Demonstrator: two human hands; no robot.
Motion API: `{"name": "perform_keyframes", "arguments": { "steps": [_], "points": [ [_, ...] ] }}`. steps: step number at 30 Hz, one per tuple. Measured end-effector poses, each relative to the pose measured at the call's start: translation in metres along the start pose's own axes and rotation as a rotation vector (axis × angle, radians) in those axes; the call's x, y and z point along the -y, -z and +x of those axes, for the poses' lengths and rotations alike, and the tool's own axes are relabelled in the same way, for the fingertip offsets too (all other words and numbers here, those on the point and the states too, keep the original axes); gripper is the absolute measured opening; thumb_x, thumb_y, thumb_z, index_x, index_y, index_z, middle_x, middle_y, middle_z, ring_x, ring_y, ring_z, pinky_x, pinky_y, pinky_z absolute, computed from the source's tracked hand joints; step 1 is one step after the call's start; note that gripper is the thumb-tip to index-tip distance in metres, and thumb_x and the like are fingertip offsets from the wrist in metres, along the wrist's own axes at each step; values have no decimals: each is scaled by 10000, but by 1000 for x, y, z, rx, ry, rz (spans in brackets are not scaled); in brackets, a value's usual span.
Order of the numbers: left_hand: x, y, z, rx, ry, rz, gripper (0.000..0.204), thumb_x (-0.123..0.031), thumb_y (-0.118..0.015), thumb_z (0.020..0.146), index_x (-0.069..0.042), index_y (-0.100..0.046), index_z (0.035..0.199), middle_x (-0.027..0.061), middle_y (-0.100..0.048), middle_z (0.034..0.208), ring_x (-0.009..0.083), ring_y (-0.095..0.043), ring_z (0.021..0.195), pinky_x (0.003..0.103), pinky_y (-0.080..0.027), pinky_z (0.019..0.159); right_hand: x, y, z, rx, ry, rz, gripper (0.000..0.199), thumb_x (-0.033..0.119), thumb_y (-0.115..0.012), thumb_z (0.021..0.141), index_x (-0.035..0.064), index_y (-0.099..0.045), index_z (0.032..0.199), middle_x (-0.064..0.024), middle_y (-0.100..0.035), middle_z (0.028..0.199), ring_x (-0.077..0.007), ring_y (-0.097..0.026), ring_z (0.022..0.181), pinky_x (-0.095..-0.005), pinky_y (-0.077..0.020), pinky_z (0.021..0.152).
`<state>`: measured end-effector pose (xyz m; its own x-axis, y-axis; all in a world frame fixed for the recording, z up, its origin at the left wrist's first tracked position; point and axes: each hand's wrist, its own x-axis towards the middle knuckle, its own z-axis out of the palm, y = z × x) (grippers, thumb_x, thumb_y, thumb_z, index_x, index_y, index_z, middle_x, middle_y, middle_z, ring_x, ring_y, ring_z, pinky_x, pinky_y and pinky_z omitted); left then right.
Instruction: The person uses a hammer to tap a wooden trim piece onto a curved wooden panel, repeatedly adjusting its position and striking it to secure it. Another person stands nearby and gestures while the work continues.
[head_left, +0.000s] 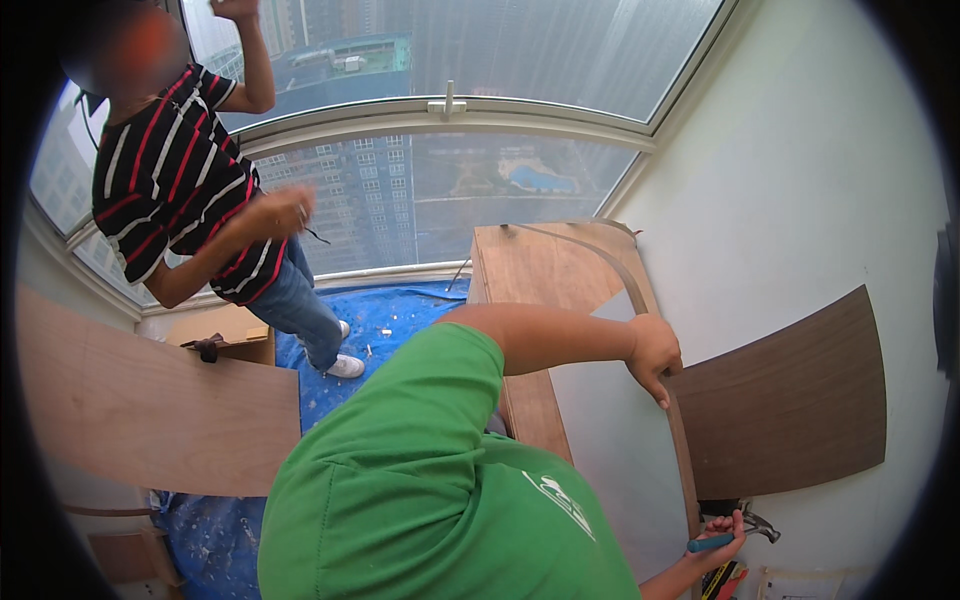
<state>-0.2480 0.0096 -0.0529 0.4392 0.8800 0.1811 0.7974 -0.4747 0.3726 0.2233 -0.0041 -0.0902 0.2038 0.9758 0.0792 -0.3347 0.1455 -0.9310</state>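
My left hand (655,358) reaches across from the green sleeve and curls over the side edge of a wooden cabinet (540,262). Its thumb points down along a narrow wooden edge strip (682,440). In my right hand (728,532), lower down beside the same edge, is a claw hammer (712,542) with a teal grip, its metal head pointing right. A pale grey panel (610,420) covers part of the cabinet's face. From behind the edge strip, a dark brown, curved thin wooden sheet (790,400) sticks out toward the wall. Parts of my left fingers are hidden.
A person in a striped shirt (185,190) stands at the left by the window (480,180), arms raised. Blue sheeting (390,320) with scraps covers the floor. A large plywood sheet (160,410) spans the left side. A white wall (810,180) bounds the right.
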Motion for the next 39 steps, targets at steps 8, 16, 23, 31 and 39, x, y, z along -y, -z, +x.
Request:
{"name": "perform_keyframes", "arguments": {
  "steps": [8, 16, 23, 31, 39],
  "points": [
    [3, -2, -4, -15, -65, 6, 625, -751, -724, 769, -128, -670, 761, 42, -706, 779, 319, -690, 754, 457, -508, 617, 3, -1, -5, 9, 4, 12, 431, 330, -527, 1024, -45, -637, 1206, -21, -563, 805, -131, -560, 709, -253, -450, 589],
    [1, 4, -8, -19, -86, 19, 610, -737, -726, 782, -131, -648, 770, 40, -698, 769, 320, -686, 747, 461, -503, 609, 10, -5, -9, 10, 4, 4, 435, 334, -527, 1024, -47, -638, 1201, -22, -563, 805, -130, -558, 709, -251, -448, 586],
    [0, 9, -11, -26, -108, 33, 617, -753, -700, 803, -136, -674, 806, 52, -702, 778, 317, -694, 771, 466, -506, 617, 21, -10, -15, 14, 0, -10, 439, 340, -534, 1024, -47, -639, 1203, -20, -565, 801, -131, -561, 715, -252, -451, 589],
    [-13, 20, -17, -204, -281, -42, 591, -699, -711, 834, -111, -674, 873, 74, -701, 900, 326, -672, 933, 463, -509, 756, 31, -14, -31, -3, -13, -9, 411, 319, -560, 1001, -25, -645, 1209, -21, -574, 810, -141, -566, 705, -276, -470, 597],
    [-88, -70, -87, -266, -246, -326, 391, -289, -595, 1043, -50, -570, 736, 148, -584, 743, 372, -592, 809, 490, -512, 754, 22, -17, -31, 3, 99, 20, 337, 234, -599, 959, -55, -670, 1116, -56, -591, 790, -169, -600, 667, -303, -498, 567]
  ]
}}
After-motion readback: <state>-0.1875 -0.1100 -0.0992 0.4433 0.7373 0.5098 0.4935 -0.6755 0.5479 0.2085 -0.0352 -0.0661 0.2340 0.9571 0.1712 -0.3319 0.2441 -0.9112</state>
